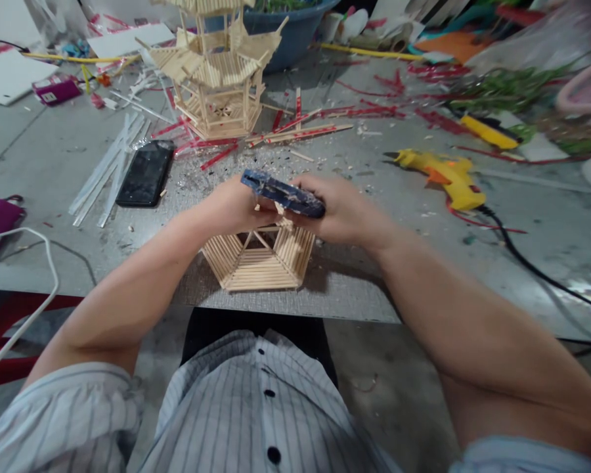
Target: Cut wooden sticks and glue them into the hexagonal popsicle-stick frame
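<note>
A hexagonal roof piece made of thin wooden sticks rests at the near edge of the grey table. My left hand is closed on its upper left part, pinching a stick there. My right hand is wrapped round a dark blue tool, which lies across the top of the roof piece with its tip toward my left hand. What the tool's tip touches is hidden by my fingers.
A stick-built tower model stands at the back. A black phone and clear glue sticks lie to the left. A yellow glue gun with a black cord lies to the right. Red strips and scraps litter the table; a white cable hangs at the left.
</note>
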Demonstrator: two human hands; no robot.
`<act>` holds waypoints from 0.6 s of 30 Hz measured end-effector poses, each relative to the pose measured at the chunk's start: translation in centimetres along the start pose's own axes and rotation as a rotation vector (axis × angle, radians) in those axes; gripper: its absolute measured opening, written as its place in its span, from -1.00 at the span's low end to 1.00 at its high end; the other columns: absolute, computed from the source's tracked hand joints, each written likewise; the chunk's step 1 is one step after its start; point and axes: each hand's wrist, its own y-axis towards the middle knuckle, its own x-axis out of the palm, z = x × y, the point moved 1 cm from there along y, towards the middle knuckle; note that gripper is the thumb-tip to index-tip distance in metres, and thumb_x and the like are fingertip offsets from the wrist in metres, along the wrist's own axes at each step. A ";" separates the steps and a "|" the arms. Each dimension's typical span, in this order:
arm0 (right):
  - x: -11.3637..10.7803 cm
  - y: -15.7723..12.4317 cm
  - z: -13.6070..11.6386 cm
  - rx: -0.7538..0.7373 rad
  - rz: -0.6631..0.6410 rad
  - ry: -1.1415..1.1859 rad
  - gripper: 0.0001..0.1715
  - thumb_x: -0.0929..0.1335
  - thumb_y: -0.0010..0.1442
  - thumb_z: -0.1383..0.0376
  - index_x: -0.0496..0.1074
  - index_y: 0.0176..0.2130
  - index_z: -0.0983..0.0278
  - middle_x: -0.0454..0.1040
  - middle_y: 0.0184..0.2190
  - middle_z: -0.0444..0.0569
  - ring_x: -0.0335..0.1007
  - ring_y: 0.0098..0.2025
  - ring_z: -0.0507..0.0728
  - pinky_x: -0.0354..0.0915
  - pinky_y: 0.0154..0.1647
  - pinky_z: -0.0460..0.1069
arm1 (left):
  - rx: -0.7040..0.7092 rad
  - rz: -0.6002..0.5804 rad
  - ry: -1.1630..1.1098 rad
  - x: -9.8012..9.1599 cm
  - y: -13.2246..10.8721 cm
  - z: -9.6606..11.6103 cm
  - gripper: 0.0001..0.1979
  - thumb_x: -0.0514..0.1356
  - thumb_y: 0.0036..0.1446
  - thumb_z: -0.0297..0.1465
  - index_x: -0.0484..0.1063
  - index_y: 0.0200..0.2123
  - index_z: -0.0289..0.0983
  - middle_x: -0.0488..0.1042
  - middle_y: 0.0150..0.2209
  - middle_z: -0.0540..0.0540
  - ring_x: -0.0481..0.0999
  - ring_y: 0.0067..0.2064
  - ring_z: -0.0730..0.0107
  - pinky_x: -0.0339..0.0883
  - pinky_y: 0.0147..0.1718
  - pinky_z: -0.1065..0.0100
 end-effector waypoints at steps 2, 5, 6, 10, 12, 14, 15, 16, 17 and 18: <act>0.1 0.0 -0.1 -0.011 -0.001 0.004 -0.83 0.35 0.04 0.23 0.38 -0.28 0.19 0.55 -0.31 -0.09 0.44 -0.31 0.14 0.30 -0.33 0.00 | -0.037 -0.003 -0.110 0.3 0.1 0.1 -0.92 0.29 -0.07 -0.54 0.47 -0.53 -0.28 0.40 -0.57 0.05 0.43 -0.38 0.44 0.23 -0.30 0.43; 0.0 0.1 -0.2 -0.011 0.024 0.044 -0.79 0.35 0.06 0.16 0.37 -0.28 0.19 0.55 -0.31 -0.06 0.44 -0.32 0.14 0.31 -0.33 0.02 | -0.066 -0.066 -0.285 -0.1 0.2 0.2 -0.88 0.31 -0.13 -0.60 0.49 -0.57 -0.30 0.38 -0.61 0.04 0.41 -0.43 0.46 0.20 -0.32 0.45; 0.0 0.1 -0.1 -0.004 0.039 0.050 -0.76 0.35 0.06 0.13 0.36 -0.27 0.19 0.55 -0.30 -0.06 0.44 -0.32 0.14 0.31 -0.31 0.03 | -0.079 -0.116 -0.323 -0.5 0.1 0.3 -0.88 0.31 -0.15 -0.61 0.51 -0.56 -0.30 0.39 -0.62 0.04 0.40 -0.45 0.48 0.19 -0.34 0.45; -0.4 0.2 1.0 0.058 0.099 -0.013 -0.68 0.37 0.03 0.12 0.36 -0.21 0.19 0.54 -0.28 -0.05 0.45 -0.28 0.19 0.32 -0.26 0.09 | -0.165 -0.390 -0.250 -2.0 -0.2 0.6 -0.89 0.30 -0.18 -0.58 0.56 -0.57 -0.26 0.45 -0.64 0.08 0.33 -0.58 0.55 0.10 -0.46 0.45; -0.5 0.3 1.8 0.085 0.125 -0.050 -0.65 0.39 0.01 0.13 0.37 -0.17 0.16 0.54 -0.25 -0.05 0.46 -0.25 0.21 0.33 -0.24 0.11 | -0.167 -0.417 -0.188 -2.2 -0.2 0.8 -0.90 0.31 -0.19 -0.54 0.55 -0.62 -0.24 0.44 -0.67 0.11 0.29 -0.60 0.58 0.05 -0.50 0.46; -0.5 0.2 2.3 0.099 0.134 -0.069 -0.61 0.41 0.01 0.14 0.38 -0.13 0.14 0.54 -0.22 -0.03 0.46 -0.23 0.23 0.34 -0.22 0.13 | -0.157 -0.400 -0.162 -1.9 -0.2 1.0 -0.91 0.34 -0.20 -0.50 0.54 -0.64 -0.22 0.43 -0.67 0.12 0.28 -0.61 0.59 0.03 -0.51 0.45; -0.4 0.2 2.5 0.101 0.135 -0.075 -0.60 0.41 0.01 0.14 0.39 -0.11 0.14 0.54 -0.20 -0.02 0.46 -0.21 0.24 0.34 -0.21 0.14 | -0.153 -0.395 -0.154 -1.7 -0.1 1.0 -0.91 0.34 -0.20 -0.49 0.54 -0.65 -0.22 0.44 -0.67 0.12 0.28 -0.60 0.59 0.03 -0.50 0.45; -0.4 0.2 2.6 0.100 0.137 -0.080 -0.58 0.42 0.01 0.15 0.39 -0.10 0.15 0.54 -0.20 -0.01 0.46 -0.20 0.26 0.34 -0.20 0.15 | -0.149 -0.395 -0.144 -1.5 -0.1 1.0 -0.91 0.35 -0.20 -0.48 0.54 -0.65 -0.22 0.44 -0.67 0.11 0.28 -0.60 0.59 0.03 -0.50 0.44; -0.3 0.1 2.7 0.097 0.142 -0.086 -0.57 0.43 0.00 0.15 0.40 -0.10 0.16 0.54 -0.19 0.00 0.47 -0.19 0.27 0.34 -0.18 0.16 | -0.146 -0.400 -0.131 -1.3 -0.1 1.0 -0.91 0.35 -0.19 -0.49 0.54 -0.65 -0.22 0.45 -0.67 0.10 0.27 -0.60 0.59 0.02 -0.49 0.44; -0.2 0.1 2.7 0.094 0.148 -0.090 -0.56 0.44 0.00 0.15 0.40 -0.09 0.16 0.54 -0.18 0.01 0.47 -0.17 0.28 0.34 -0.16 0.17 | -0.143 -0.407 -0.117 -1.1 -0.1 1.0 -0.90 0.35 -0.19 -0.49 0.54 -0.65 -0.22 0.45 -0.67 0.10 0.26 -0.60 0.59 0.02 -0.48 0.43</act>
